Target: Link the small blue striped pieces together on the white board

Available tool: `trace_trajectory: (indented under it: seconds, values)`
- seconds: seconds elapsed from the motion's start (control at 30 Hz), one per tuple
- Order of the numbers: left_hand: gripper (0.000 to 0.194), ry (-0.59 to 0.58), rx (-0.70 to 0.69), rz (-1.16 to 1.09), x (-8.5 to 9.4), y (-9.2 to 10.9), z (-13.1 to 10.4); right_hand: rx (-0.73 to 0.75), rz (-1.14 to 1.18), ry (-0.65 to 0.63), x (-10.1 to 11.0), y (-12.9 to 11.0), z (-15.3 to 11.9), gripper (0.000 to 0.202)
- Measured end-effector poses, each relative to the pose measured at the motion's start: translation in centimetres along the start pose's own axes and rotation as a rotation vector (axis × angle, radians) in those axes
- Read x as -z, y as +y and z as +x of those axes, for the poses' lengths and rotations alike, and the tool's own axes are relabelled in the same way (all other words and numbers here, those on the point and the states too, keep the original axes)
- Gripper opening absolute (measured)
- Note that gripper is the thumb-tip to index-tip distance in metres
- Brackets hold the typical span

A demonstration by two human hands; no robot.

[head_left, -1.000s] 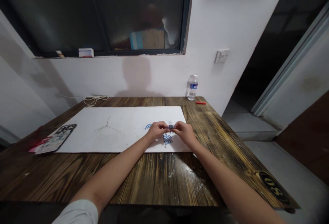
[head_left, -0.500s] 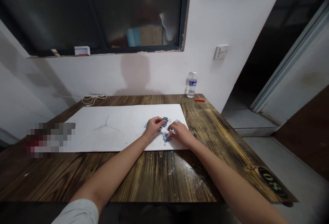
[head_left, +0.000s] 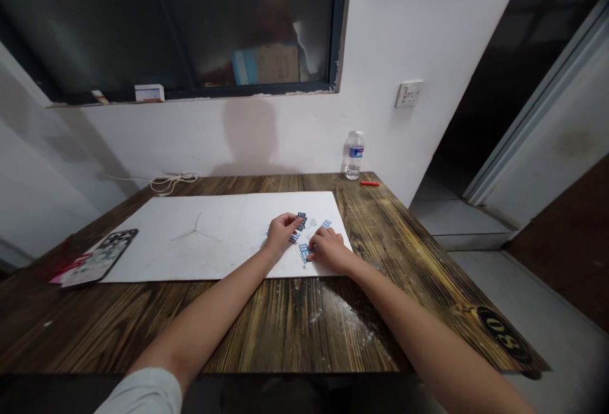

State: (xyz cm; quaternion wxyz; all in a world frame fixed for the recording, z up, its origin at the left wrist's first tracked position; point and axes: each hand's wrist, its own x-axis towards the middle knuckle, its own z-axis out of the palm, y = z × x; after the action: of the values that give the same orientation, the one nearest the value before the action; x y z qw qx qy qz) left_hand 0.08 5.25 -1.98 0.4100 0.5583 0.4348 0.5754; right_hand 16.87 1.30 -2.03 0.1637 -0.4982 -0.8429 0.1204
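My left hand (head_left: 282,231) pinches a small stack of dark blue flat pieces (head_left: 301,220) between thumb and fingers, just above the white board (head_left: 238,236). Part of another blue-and-white piece (head_left: 294,237) shows beneath its fingers. My right hand (head_left: 330,250) rests low over the board with fingers curled together, the tips at several small blue-and-white flat pieces (head_left: 303,252). What those fingertips grip is hidden. Beyond the right hand lies a separate striped blue-and-white piece (head_left: 326,224), and beside it a small clear or whitish item (head_left: 311,222).
On the dark wooden table (head_left: 285,325), a patterned phone-like item (head_left: 102,257) overlaps the board's left end. Near the wall stand a water bottle (head_left: 354,155) and a red pen-like stick (head_left: 370,183). A coiled white cable (head_left: 171,180) lies at the back left.
My right hand's fingers have drawn in over the pieces on the board. The stack in my left hand has shifted slightly left and is turned more upright. The camera view moved a little.
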Motion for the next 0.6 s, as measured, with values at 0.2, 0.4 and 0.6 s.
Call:
trace_trajectory:
  seconds: [0.2,0.4,0.6]
  values:
    - [0.027,0.006,0.019,0.003,-0.04,0.19,-0.04,-0.031,0.015,-0.023,0.01,-0.15,0.13,0.026]
    - [0.029,0.01,0.03,-0.001,-0.02,0.27,-0.03,-0.052,0.031,-0.024,-0.21,-0.25,0.12,0.023]
    - [0.029,-0.001,0.039,-0.022,-0.12,0.67,-0.14,-0.043,0.04,-0.012,-0.32,-0.16,0.05,0.027]
